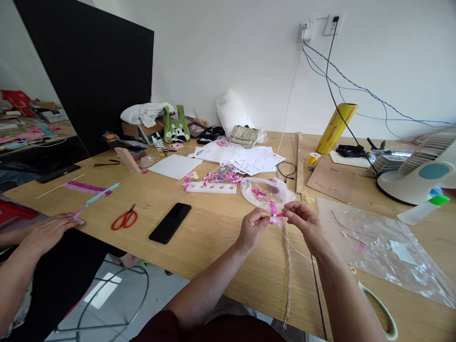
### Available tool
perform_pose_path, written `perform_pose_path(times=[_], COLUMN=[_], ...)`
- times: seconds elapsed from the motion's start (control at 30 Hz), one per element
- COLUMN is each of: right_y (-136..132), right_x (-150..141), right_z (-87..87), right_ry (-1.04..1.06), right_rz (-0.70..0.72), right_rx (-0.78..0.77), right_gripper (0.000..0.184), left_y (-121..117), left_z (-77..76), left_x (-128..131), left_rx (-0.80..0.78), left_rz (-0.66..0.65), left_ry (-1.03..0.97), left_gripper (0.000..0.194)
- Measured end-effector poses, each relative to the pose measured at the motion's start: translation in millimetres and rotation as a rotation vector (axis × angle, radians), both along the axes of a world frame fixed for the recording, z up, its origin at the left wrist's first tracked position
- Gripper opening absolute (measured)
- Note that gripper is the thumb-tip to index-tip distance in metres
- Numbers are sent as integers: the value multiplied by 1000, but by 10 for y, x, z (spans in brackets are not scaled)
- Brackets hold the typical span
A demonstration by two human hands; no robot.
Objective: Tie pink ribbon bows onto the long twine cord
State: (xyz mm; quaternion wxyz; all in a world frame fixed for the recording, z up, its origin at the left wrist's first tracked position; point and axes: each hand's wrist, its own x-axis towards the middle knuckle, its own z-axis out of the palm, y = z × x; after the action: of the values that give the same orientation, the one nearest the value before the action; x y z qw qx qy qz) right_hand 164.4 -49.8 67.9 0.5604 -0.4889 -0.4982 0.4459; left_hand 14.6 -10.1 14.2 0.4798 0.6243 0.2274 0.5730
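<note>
Between my two hands is a small pink ribbon flower [273, 216] with a pale centre. My left hand [253, 227] pinches a petal on its left side. Closed on the flower's right side is my right hand [305, 224], thumb and fingers pressed together. A braided pale cord [288, 266] runs down from just below the flower over the table's front edge. Just behind my hands lies a clear plastic bag [285, 192] with pink petals in it. Beside that, a white holed rack [213, 188] has several pink flowers on and behind it.
Red-handled scissors [124, 219] and a black phone [170, 223] lie to my left. Another person's hands [48, 232] work at the far left. On the right are a plastic sheet [377, 237], a white fan [423, 166], a green-capped bottle [422, 210] and a pale scissor handle [386, 313].
</note>
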Motion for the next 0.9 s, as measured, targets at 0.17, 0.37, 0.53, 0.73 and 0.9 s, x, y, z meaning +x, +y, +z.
perform_pose_path(times=[0.17,0.37,0.53,0.73,0.9], right_y=[29,-18,-164,-295,-322], right_x=[-15,9,-137,-263,-355], right_z=[51,-41,-218,-316,-349], right_ry=[5,-103,-202,-707,-1121], right_rz=[117,-51,31,-159,-170], right_rx=[-43,-55,-201,-30,106], right_gripper=[23,29,35,27,26], left_y=[-10,25,139,266,321], left_z=[6,69,92,9,1], left_x=[-6,-22,-21,-23,-1], left_rx=[44,-75,-168,-10,326], left_rz=[-25,24,104,197,297], left_ry=[43,21,54,209,466], left_gripper=[14,17,16,14,17])
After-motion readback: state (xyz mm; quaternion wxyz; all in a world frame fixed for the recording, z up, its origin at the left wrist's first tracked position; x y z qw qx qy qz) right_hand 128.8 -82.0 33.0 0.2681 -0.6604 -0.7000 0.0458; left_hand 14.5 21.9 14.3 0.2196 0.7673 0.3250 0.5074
